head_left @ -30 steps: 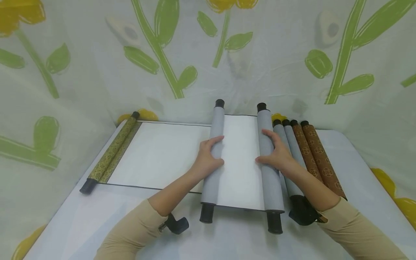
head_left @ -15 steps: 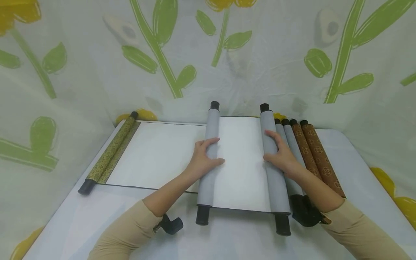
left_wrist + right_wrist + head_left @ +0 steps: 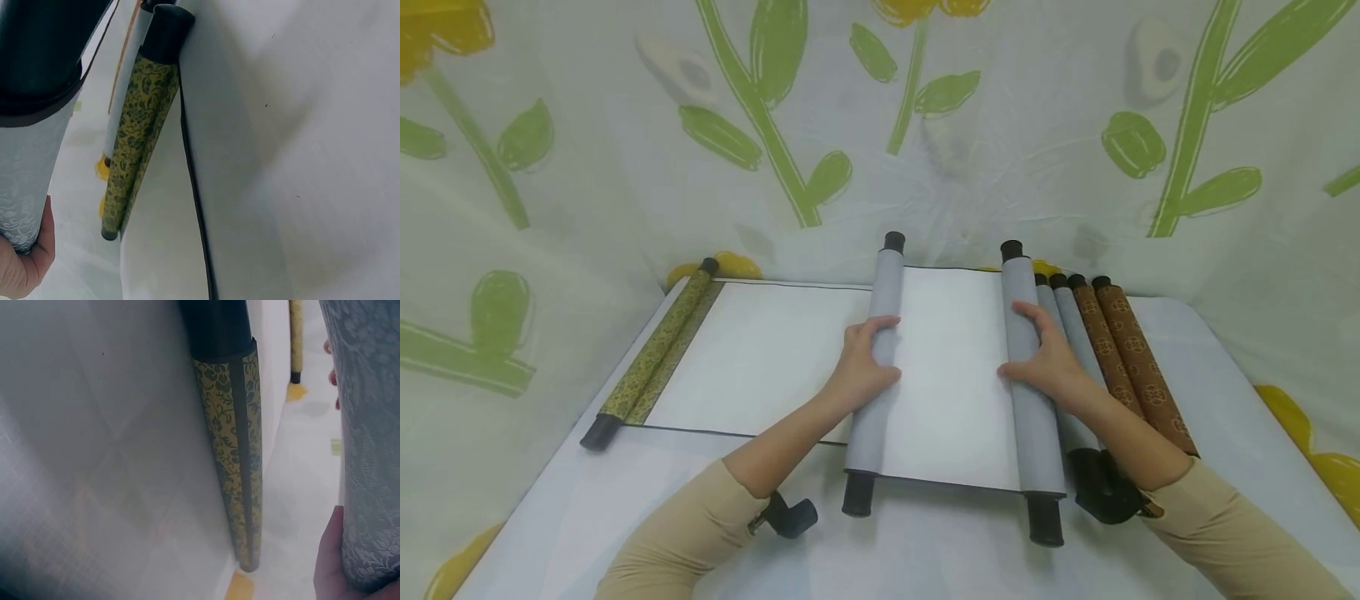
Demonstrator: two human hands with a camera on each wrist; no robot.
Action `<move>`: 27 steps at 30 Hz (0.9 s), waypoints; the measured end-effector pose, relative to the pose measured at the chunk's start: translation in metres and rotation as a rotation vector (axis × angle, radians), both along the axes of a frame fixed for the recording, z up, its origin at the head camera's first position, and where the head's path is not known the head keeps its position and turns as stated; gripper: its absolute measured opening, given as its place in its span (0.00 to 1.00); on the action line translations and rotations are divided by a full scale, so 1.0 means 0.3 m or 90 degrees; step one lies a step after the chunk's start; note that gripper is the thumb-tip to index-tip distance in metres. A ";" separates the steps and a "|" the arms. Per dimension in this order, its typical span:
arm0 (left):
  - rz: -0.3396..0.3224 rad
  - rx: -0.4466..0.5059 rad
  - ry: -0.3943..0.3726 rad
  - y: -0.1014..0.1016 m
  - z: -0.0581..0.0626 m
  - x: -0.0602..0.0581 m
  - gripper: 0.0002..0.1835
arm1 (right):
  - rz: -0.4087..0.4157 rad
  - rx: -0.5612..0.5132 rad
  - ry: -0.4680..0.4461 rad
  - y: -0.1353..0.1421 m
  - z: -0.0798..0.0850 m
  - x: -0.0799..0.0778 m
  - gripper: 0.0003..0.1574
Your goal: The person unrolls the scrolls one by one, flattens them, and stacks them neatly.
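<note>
Both hands hold a partly unrolled scroll with grey-blue rollers and black end knobs, a blank white sheet (image 3: 953,375) stretched between them. My left hand (image 3: 861,371) grips the left roller (image 3: 887,287), its thumb and fingers around the middle. Around the right roller (image 3: 1018,283) curls my right hand (image 3: 1048,358). The held scroll overlaps a second scroll, spread open with white paper (image 3: 767,350) and a yellow-green floral roller (image 3: 655,350) at its left end. In the right wrist view a floral roller (image 3: 231,456) lies beside the held grey roll (image 3: 375,437).
To the right, several rolled scrolls lie side by side, grey-blue ones (image 3: 1078,342) next to brown patterned ones (image 3: 1150,375). The white table (image 3: 940,558) meets a hanging cloth (image 3: 1037,167) printed with green leaves at the back.
The two grey-blue rollers have moved farther apart, the left one leftward and the right one slightly rightward, so more white sheet shows between them. Both hands keep their grip.
</note>
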State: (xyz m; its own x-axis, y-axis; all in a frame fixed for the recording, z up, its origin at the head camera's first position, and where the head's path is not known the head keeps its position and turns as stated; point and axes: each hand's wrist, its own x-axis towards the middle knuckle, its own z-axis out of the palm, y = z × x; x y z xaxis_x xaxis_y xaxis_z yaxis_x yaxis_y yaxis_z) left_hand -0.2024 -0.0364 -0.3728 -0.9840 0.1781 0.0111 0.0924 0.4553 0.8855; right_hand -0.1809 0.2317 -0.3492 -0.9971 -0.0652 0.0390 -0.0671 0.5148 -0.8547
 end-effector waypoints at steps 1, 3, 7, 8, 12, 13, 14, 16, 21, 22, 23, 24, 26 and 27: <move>-0.001 -0.001 0.001 -0.001 0.001 -0.001 0.39 | 0.000 0.001 -0.002 0.001 0.001 -0.001 0.60; -0.006 -0.005 0.006 -0.004 0.003 -0.003 0.38 | -0.001 0.000 -0.005 0.003 0.002 -0.002 0.60; -0.012 -0.013 0.017 -0.016 0.006 -0.004 0.36 | 0.017 -0.013 -0.014 0.013 0.002 0.001 0.55; -0.012 -0.017 0.019 -0.020 0.006 -0.005 0.35 | 0.023 -0.019 -0.017 0.016 0.002 0.003 0.53; -0.008 -0.030 0.023 -0.036 0.009 -0.006 0.32 | 0.040 -0.040 -0.023 0.026 0.000 0.011 0.48; -0.006 -0.032 0.022 -0.038 0.009 -0.006 0.32 | 0.036 -0.034 -0.024 0.027 -0.001 0.011 0.48; -0.005 -0.034 0.020 -0.041 0.009 -0.006 0.32 | 0.030 -0.025 -0.023 0.028 -0.003 0.011 0.48; -0.003 -0.040 0.014 -0.042 0.008 -0.008 0.33 | 0.013 0.002 -0.023 0.028 -0.004 0.009 0.49; 0.002 -0.050 0.004 -0.042 0.007 -0.006 0.38 | -0.013 0.045 -0.020 0.026 0.001 0.008 0.57; 0.004 -0.051 0.006 -0.043 0.007 -0.005 0.39 | -0.012 0.045 -0.019 0.024 0.003 0.009 0.57; 0.004 -0.052 0.008 -0.044 0.009 -0.004 0.39 | -0.011 0.043 -0.018 0.023 0.004 0.010 0.58; 0.004 -0.054 0.012 -0.045 0.009 -0.003 0.39 | -0.010 0.041 -0.017 0.022 0.006 0.012 0.58; 0.004 -0.055 0.018 -0.049 0.012 -0.002 0.38 | -0.009 0.040 -0.015 0.021 0.007 0.014 0.57; 0.003 -0.056 0.021 -0.051 0.013 -0.002 0.38 | -0.008 0.039 -0.016 0.021 0.008 0.016 0.57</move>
State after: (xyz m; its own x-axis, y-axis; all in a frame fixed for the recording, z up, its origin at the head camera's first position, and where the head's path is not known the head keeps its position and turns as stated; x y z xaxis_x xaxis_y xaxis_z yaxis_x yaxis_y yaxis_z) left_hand -0.2029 -0.0516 -0.3690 -0.9841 0.1753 0.0286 0.1190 0.5316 0.8386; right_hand -0.1763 0.2378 -0.3469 -0.9985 -0.0542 0.0110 -0.0399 0.5673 -0.8225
